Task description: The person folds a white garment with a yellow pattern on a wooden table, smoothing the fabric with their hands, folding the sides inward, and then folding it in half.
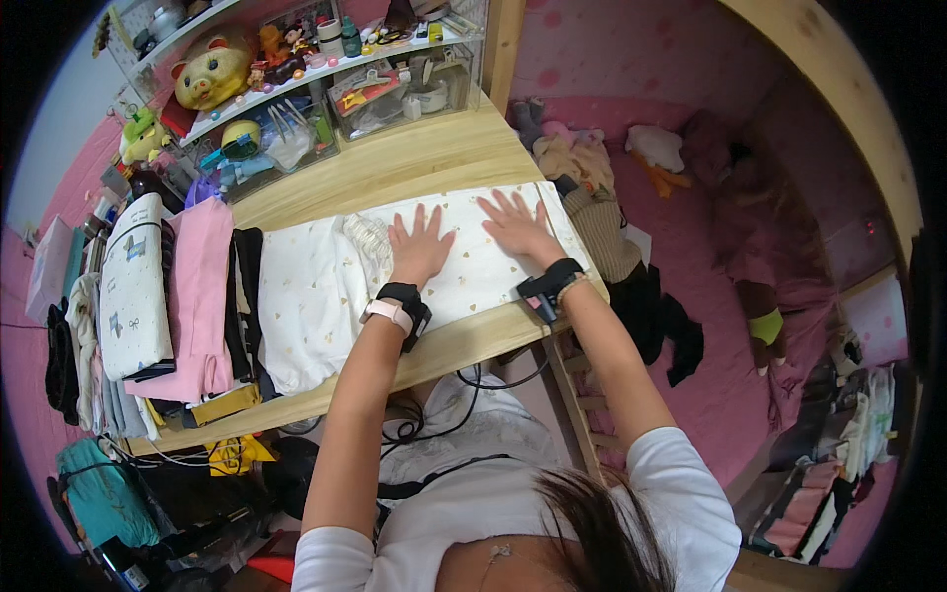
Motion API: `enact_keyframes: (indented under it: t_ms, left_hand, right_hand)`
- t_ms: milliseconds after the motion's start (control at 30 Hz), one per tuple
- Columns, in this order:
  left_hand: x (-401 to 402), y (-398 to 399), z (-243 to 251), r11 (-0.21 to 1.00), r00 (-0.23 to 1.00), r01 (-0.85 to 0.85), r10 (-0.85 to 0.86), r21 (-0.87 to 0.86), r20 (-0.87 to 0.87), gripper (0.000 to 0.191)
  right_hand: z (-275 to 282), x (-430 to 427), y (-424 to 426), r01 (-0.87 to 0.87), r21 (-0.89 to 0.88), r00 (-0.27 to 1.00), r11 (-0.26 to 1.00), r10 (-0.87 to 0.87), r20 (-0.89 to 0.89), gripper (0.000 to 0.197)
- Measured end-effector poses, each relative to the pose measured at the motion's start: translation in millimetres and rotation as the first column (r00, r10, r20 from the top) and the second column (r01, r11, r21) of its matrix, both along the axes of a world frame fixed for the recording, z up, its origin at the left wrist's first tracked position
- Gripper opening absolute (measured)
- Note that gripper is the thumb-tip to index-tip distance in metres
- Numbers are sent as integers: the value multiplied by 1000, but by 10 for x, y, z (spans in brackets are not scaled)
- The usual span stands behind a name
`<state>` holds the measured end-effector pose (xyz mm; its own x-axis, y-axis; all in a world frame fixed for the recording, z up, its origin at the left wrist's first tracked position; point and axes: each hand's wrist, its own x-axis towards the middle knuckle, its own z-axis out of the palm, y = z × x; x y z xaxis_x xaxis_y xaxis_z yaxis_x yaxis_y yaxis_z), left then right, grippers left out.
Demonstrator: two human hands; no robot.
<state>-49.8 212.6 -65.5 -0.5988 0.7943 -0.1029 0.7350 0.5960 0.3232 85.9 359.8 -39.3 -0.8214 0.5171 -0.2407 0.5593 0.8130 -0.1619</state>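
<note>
A white garment [473, 263] with small printed motifs, apparently trousers, lies lengthwise along the wooden desk [399, 159]. Its gathered waistband [370, 240] shows near the middle, and the cloth left of it is creased. My left hand [422, 250] rests palm down on the cloth beside that waistband, fingers spread. Toward the right end, my right hand [518, 228] presses flat on the smooth part with its fingers apart. Neither hand grips anything. Left of the garment stands a stack of folded clothes, with a pink piece [198, 296] and a white printed piece [135, 292] on top.
A shelf [311, 74] with a golden pig figure [214, 74] and clear drawers [403, 92] lines the desk's back. Beyond its right edge is a pink bed [695, 296] with loose clothes and plush toys. Black cables [473, 385] hang below the front edge.
</note>
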Motion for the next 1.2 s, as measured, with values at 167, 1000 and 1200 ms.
enact_keyframes:
  t_ms: [167,1000,1200]
  left_hand:
    - [-73,50,-89,990,988,-131,134,49,-76,67]
    - [790,-1212,176,941,917,-59,-81,333,392,61]
    - [746,-667,362,904,983,83,-144,419,116,61]
  right_hand:
    - [43,278,372,136,107,991,985,-133,-32,52]
    - [130,1134,-129,288,280,957,916,-269,-105,58]
    - [-13,469,-757,8,169,974,986,31,-224,58]
